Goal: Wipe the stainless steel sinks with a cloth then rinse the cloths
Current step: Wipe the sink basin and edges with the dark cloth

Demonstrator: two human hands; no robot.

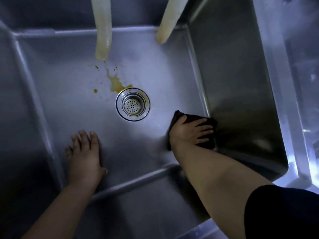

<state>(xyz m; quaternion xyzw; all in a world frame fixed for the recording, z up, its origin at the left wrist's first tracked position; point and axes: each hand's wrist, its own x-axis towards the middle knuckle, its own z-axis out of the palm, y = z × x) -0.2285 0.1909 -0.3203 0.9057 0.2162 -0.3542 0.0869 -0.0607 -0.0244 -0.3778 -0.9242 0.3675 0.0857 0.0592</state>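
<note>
I look down into a deep stainless steel sink with a round drain strainer near its middle. A yellow-brown stain spreads on the floor just behind the drain. My right hand presses a dark cloth flat against the sink floor at the foot of the right wall, fingers spread and straight. My left hand rests flat on the sink floor near the front left, fingers extended, holding nothing.
Two pale flexible hoses hang down from above at the back of the basin. The right wall rises steeply beside the cloth. A steel rim borders the sink on the right.
</note>
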